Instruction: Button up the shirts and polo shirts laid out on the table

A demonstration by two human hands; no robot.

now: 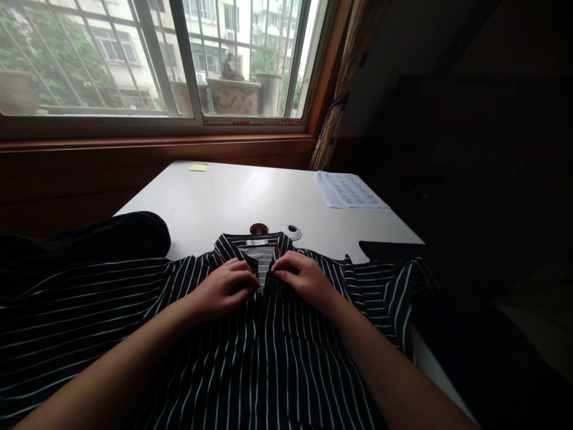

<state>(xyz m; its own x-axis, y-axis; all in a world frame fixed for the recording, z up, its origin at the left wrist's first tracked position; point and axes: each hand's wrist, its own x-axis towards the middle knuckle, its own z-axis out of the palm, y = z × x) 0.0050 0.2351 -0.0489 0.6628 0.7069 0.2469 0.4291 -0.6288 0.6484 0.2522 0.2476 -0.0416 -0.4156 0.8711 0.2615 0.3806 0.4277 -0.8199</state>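
Note:
A black shirt with white stripes (277, 352) lies spread out, front up, across the white table (268, 191), its collar toward the window. My left hand (226, 289) pinches the edge of the neck opening on the left, close to a small button (259, 290). On the other side of the opening, my right hand (304, 278) has thumb and forefinger closed on the opposite front edge. A pale label (256, 242) shows inside the collar. The fabric right between my fingertips is partly hidden. The sleeves stretch out to both sides.
Behind the collar are a round brown-rimmed hole (259, 229) and a white ring (292, 232) in the tabletop. Printed sheets (349, 191) lie at the back right, a yellow note pad (198, 167) at the back left. A dark rounded object (134, 233) sits left. A window (156, 60) stands beyond.

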